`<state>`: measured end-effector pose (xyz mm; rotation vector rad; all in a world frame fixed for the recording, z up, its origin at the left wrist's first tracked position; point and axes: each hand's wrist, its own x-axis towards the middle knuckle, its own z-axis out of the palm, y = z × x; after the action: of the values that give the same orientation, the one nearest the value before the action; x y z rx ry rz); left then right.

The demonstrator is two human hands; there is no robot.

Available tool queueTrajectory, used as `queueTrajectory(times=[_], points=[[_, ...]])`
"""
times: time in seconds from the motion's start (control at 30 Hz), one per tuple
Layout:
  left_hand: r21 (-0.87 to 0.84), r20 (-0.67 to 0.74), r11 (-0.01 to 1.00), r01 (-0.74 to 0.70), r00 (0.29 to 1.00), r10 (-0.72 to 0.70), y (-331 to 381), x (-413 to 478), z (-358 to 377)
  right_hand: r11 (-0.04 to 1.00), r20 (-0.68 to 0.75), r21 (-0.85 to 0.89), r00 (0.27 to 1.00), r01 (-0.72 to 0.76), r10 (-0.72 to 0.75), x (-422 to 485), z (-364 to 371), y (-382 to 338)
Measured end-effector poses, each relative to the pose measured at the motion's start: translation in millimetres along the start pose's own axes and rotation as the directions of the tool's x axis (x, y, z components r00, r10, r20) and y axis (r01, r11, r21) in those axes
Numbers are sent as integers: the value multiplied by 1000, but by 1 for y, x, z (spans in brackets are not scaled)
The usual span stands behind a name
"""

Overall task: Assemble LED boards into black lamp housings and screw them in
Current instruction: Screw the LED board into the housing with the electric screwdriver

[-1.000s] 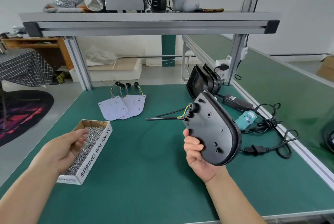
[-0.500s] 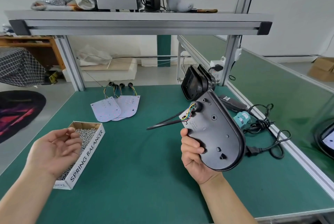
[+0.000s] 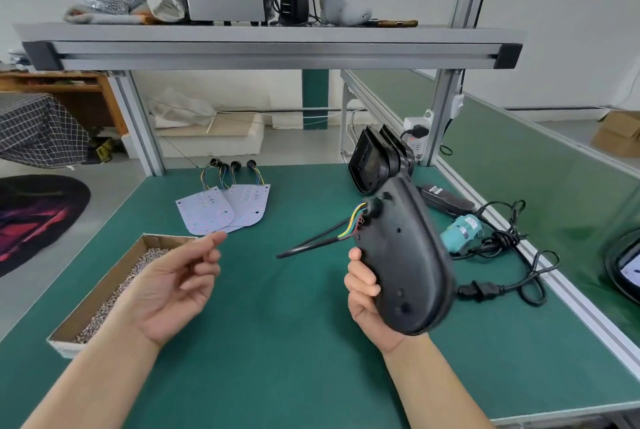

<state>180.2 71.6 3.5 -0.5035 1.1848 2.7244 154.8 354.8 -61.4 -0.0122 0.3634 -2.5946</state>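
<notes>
My right hand point(image 3: 363, 290) grips a black lamp housing point(image 3: 405, 265) by its left edge and holds it tilted above the green table, back side toward me. Coloured wires and a black cable point(image 3: 311, 245) come out of a grommet near its top. My left hand point(image 3: 169, 286) hovers palm up between the cardboard box of screws point(image 3: 162, 238) and the housing, fingers curled, thumb and forefinger close together. No screw shows in it. White LED boards point(image 3: 225, 208) with wired grommets lie fanned out at the table's back left.
More black housings point(image 3: 374, 161) stand stacked at the back right by the frame post. A teal electric screwdriver point(image 3: 462, 232), its power adapter point(image 3: 446, 201) and coiled black cord point(image 3: 512, 276) lie along the right edge. An aluminium shelf spans overhead.
My left hand has lifted off the screw box and moved right toward the housing. My right hand has turned the housing more edge-on.
</notes>
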Motion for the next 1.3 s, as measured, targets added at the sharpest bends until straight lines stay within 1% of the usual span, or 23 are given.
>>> queueTrajectory(times=[0.07,0.1,0.13,0.2,0.27,0.37,0.43,0.47,0.53,0.67,0.77,0.9,1.0,1.1,1.17,1.3], points=[[13,5,1000,27,1000,-27,-10,-1,8,968,-164,-207,971,140,-175,1,3,4],[12,2,999,40,999,-40,-14,-1,11,936,-215,-310,946,169,-242,2,6,6],[10,-7,998,54,998,-54,-18,-2,13,905,-232,-387,931,177,-281,2,8,8],[9,-24,997,83,996,-83,-24,-3,17,847,-203,-497,924,189,-325,5,8,10],[9,-27,995,104,994,-104,-28,-5,19,750,-190,-628,893,209,-409,7,6,13],[2,-35,993,120,992,-120,-31,-8,20,515,-145,-837,831,186,-537,10,2,22],[8,-42,994,112,993,-112,-32,-10,21,381,-106,-912,808,154,-580,12,1,28],[16,-42,995,103,994,-103,-32,-10,22,343,-94,-928,797,147,-597,13,1,30],[34,-44,996,87,995,-85,-35,-10,23,303,-93,-944,772,133,-629,14,0,31],[102,-52,993,61,997,-56,-41,-9,26,301,-137,-949,741,92,-657,16,-4,30],[162,-61,987,3,998,7,-47,-9,34,259,-155,-965,735,30,-660,18,-7,30],[156,-36,986,-49,998,56,-51,-8,43,248,-180,-969,737,-18,-651,20,-7,29],[172,4,984,-49,999,49,-53,-7,51,287,-198,-958,752,-13,-629,21,-6,28],[190,27,980,-64,998,60,-55,-5,60,380,-218,-924,771,34,-598,18,-6,26],[222,39,970,-95,995,88,-57,-3,67,424,-227,-904,780,54,-583,17,-6,24],[284,52,948,-143,990,134,-58,-1,79,451,-238,-891,782,61,-576,18,-7,23]])
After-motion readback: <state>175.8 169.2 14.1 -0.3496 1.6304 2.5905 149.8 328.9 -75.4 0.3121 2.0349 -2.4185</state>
